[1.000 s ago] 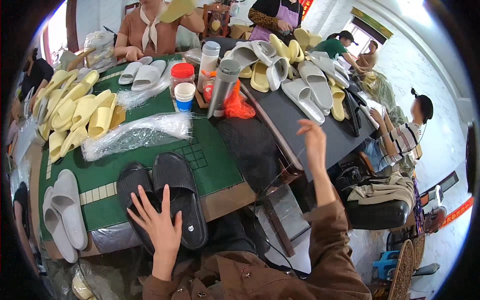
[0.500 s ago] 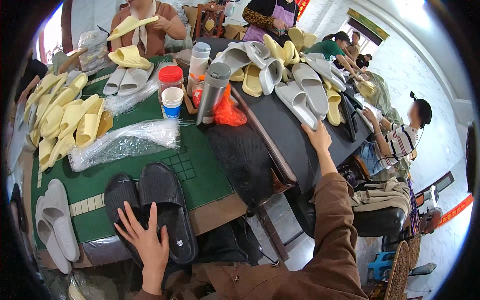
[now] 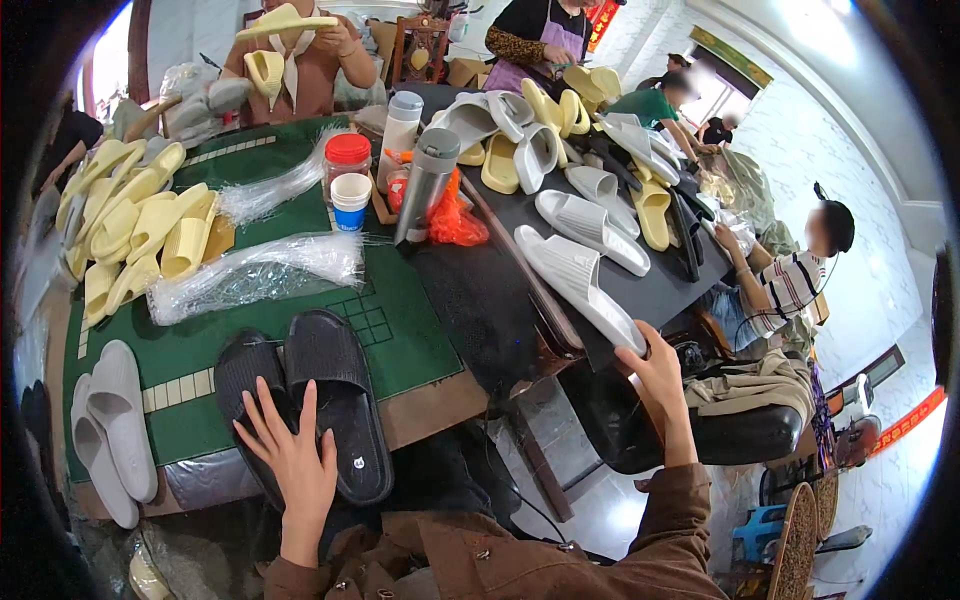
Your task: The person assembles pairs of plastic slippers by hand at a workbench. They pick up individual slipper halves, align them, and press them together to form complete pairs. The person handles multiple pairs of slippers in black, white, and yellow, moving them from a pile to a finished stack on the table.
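Note:
A pair of black slide sandals (image 3: 340, 400) lies side by side at the front edge of the green table mat. My left hand (image 3: 290, 455) rests on the pair with its fingers spread, lying flat across the straps and footbeds. At the right, my right hand (image 3: 655, 370) grips a light grey slide sandal (image 3: 575, 285) by one end, thumb and fingers closed on it. The sandal is tilted over the edge of the dark table. Just beyond it, another grey slide (image 3: 595, 232) lies near the pile. A pair of grey slides (image 3: 118, 420) sits left of the black pair.
Yellow slides (image 3: 140, 225) are heaped at the left. Clear plastic strands (image 3: 265, 278), a paper cup (image 3: 350, 203), a red-lidded jar (image 3: 346, 155) and a grey tumbler (image 3: 430, 185) stand mid-table. More slides (image 3: 500, 160) cover the dark table. Several people work around; a dark chair (image 3: 740, 435) is at right.
My right hand has drawn a grey slide from the pile toward me. My left hand stays on the black pair. Across the table, a person's yellow slides have shifted.

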`<move>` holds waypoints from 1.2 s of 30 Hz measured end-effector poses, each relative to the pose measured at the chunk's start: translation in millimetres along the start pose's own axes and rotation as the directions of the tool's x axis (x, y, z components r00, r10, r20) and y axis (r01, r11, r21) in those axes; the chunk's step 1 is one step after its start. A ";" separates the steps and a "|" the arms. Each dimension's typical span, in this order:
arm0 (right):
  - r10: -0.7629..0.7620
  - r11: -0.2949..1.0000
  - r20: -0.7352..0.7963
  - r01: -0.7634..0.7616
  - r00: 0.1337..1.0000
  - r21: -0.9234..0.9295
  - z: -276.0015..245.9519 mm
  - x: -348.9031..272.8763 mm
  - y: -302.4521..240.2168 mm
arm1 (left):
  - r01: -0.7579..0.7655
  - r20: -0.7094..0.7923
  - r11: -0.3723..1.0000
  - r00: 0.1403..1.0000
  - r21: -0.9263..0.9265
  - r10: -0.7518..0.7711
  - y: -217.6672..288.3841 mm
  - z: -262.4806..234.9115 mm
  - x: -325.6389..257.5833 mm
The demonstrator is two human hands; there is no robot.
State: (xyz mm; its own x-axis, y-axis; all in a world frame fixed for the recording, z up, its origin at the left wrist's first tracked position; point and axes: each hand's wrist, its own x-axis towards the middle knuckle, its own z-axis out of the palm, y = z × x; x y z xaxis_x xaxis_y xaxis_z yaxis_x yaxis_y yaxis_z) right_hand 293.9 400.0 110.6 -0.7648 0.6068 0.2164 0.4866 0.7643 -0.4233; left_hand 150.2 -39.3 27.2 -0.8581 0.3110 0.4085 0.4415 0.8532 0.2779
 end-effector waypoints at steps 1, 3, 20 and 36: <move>-0.042 0.999 -0.044 0.043 0.998 0.021 0.9 2.4 3.4 | -0.001 0.001 1.000 1.000 0.001 0.001 0.6 0.4 0.5; -0.115 0.993 -0.120 0.113 0.986 -0.024 2.7 10.8 5.1 | 0.002 0.005 1.000 1.000 0.008 -0.002 0.2 1.8 0.7; -0.139 0.988 -0.043 0.135 0.989 -0.080 54.6 189.2 -8.5 | 0.046 0.143 0.995 0.989 -0.088 -0.033 10.4 -17.4 -16.1; -0.019 0.995 -0.018 0.021 1.000 0.100 54.5 141.7 -33.5 | 0.007 0.227 0.999 0.974 -0.054 0.005 2.7 -4.8 -37.3</move>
State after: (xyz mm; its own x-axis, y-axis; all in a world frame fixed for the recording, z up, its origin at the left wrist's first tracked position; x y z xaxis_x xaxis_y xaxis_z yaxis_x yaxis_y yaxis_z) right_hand 146.3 448.4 107.5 -0.7665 0.5957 0.2401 0.4258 0.7511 -0.5044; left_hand 184.6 -50.6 16.8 -0.8929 0.4024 0.2021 0.4488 0.8317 0.3269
